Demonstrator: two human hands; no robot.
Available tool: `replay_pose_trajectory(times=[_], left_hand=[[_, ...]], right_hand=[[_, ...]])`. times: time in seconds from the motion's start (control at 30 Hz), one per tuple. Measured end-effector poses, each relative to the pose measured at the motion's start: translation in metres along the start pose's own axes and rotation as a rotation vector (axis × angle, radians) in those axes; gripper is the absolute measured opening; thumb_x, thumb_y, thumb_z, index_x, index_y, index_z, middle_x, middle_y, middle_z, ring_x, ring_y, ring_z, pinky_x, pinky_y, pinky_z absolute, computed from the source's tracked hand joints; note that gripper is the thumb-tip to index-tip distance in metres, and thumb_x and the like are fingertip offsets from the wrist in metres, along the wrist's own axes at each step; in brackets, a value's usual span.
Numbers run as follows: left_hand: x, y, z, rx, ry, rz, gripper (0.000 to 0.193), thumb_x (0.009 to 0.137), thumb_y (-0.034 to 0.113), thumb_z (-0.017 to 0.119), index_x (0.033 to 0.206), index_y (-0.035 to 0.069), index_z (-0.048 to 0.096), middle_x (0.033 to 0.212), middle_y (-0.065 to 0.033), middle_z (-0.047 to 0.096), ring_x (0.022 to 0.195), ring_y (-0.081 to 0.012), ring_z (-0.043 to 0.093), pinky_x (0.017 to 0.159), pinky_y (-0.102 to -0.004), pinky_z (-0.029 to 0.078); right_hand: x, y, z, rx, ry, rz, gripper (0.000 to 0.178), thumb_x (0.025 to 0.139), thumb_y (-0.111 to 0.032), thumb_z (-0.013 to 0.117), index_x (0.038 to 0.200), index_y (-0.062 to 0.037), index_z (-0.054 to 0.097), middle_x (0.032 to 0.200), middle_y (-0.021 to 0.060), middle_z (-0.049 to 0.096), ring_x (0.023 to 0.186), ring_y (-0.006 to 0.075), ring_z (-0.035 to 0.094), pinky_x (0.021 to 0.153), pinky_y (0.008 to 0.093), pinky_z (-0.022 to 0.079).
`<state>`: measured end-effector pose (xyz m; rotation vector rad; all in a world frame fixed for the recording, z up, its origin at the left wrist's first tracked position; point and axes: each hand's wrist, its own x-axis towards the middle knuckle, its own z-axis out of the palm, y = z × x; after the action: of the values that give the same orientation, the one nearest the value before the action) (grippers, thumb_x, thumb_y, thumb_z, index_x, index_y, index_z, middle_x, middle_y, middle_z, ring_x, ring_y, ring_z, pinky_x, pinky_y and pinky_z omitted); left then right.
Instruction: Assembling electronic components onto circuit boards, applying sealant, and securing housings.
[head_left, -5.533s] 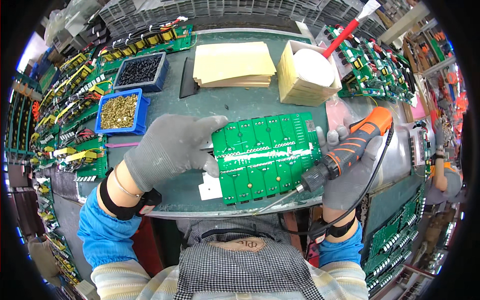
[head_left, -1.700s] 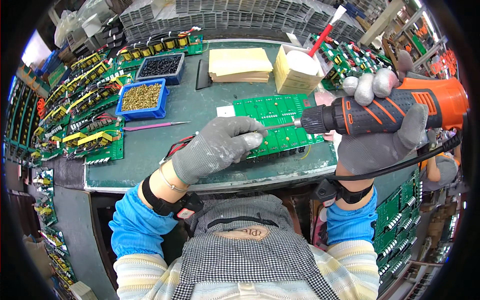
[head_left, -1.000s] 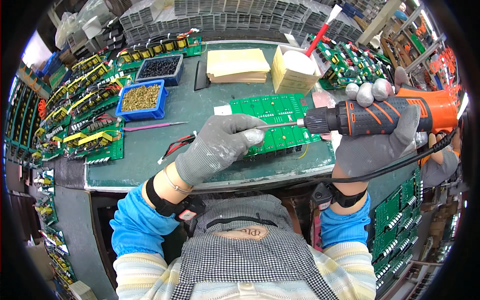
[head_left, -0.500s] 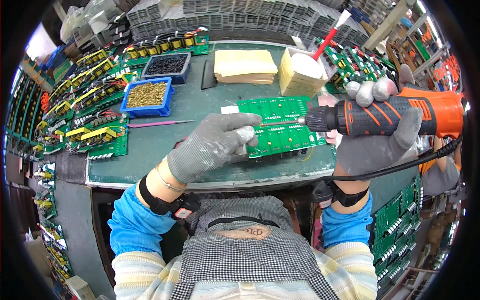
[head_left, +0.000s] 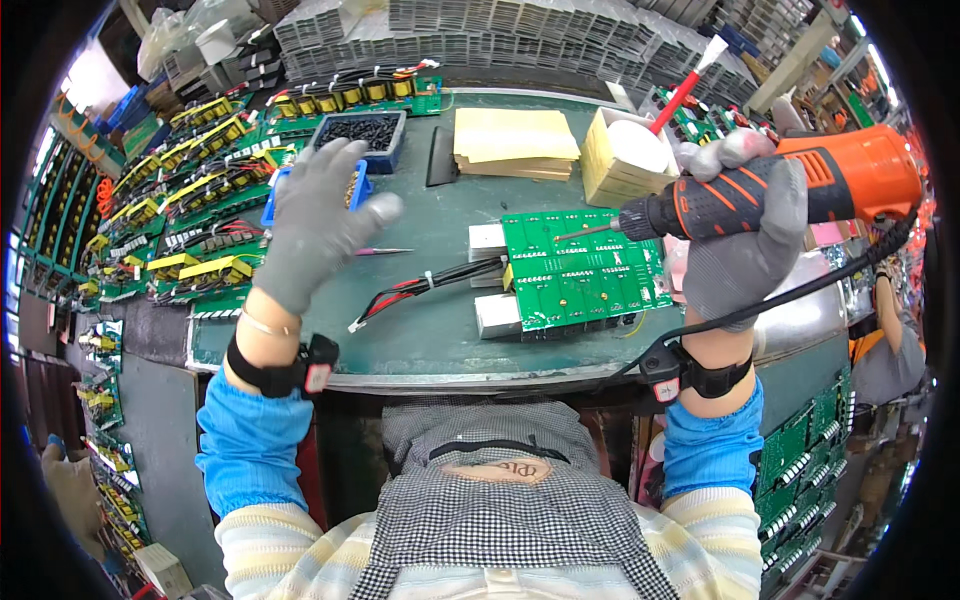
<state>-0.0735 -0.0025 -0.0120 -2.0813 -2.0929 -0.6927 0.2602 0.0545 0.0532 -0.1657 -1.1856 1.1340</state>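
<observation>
My right hand [head_left: 738, 270], in a grey glove, is wrapped round an orange and black electric screwdriver [head_left: 850, 170]. Its long bit points left, and the tip is at the upper part of a green circuit board [head_left: 590, 285]; whether it touches cannot be made out. Red and black wires [head_left: 430, 285] run out from the board's left side, between two white blocks. My left hand [head_left: 318, 225], gloved too, is open with fingers spread above the blue tray [head_left: 268, 212] of small brass-coloured screws, hiding most of it. Tweezers [head_left: 385, 251] with a pink handle lie partly behind this hand.
A second tray [head_left: 397, 140] holds black parts. Behind the board are a stack of yellow sheets [head_left: 515, 140] and a box [head_left: 612, 185] with a red-handled brush [head_left: 680, 100]. Assembled boards [head_left: 205, 265] crowd the left. The screwdriver's cable [head_left: 760, 318] crosses my right wrist. Another person's arm [head_left: 890, 310] shows at far right.
My left hand has left the screwdriver bit and moved left to the blue tray, its fingers opening. The screwdriver, still in my right hand, has tilted, its tip now higher up the board.
</observation>
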Motion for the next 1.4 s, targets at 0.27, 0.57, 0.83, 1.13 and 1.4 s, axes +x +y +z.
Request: replay_pose_trajectory(times=[0.27,0.57,0.83,1.13,1.4], left_hand=[[-0.036,0.125,0.019,-0.076,-0.287,0.213,0.126,0.058,0.073,0.075,0.145,-0.006,0.029,0.142,-0.0278,0.04,0.135,-0.0435,0.036,0.115,-0.0484,0.024],[-0.04,0.114,0.046,-0.298,-0.139,0.245,0.114,0.058,0.062,0.081,0.138,-0.006,0.036,0.133,-0.0263,0.045,0.125,-0.0446,0.046,0.104,-0.0518,0.039],[-0.04,0.116,0.044,-0.311,-0.147,0.259,0.108,0.06,0.054,0.082,0.137,-0.006,0.036,0.133,-0.0255,0.045,0.122,-0.0446,0.046,0.104,-0.052,0.039],[-0.041,0.116,0.046,-0.31,-0.173,0.222,0.105,0.06,0.053,0.083,0.138,-0.001,0.037,0.135,-0.0237,0.042,0.125,-0.0421,0.042,0.105,-0.0526,0.037],[-0.04,0.116,0.05,-0.318,-0.171,0.257,0.106,0.059,0.052,0.085,0.138,-0.002,0.038,0.137,-0.0242,0.042,0.127,-0.0429,0.042,0.106,-0.0521,0.037]], right_hand=[[0.009,0.01,0.014,-0.19,0.14,-0.026,0.041,0.089,-0.015,0.067,0.124,0.0006,0.053,0.088,0.0098,0.064,0.075,0.022,0.067,0.073,0.0377,0.059],[0.01,0.022,0.015,-0.141,0.107,-0.024,0.052,0.087,-0.009,0.067,0.133,0.0019,0.045,0.086,0.011,0.064,0.074,0.0219,0.066,0.07,0.0372,0.056],[0.046,0.026,0.033,-0.497,-0.247,0.231,0.041,0.087,-0.023,0.07,0.118,0.0002,0.054,0.088,0.008,0.063,0.079,0.0186,0.066,0.072,0.0324,0.055],[0.054,0.03,0.054,-0.282,-0.175,0.503,0.02,0.084,-0.018,0.074,0.087,-0.0049,0.06,0.067,0.0023,0.059,0.05,0.0075,0.051,0.045,0.0229,0.038],[0.057,-0.009,0.038,-0.098,-0.233,0.257,0.03,0.085,-0.025,0.073,0.098,-0.0004,0.063,0.085,0.011,0.064,0.068,0.0173,0.061,0.065,0.0267,0.049]])
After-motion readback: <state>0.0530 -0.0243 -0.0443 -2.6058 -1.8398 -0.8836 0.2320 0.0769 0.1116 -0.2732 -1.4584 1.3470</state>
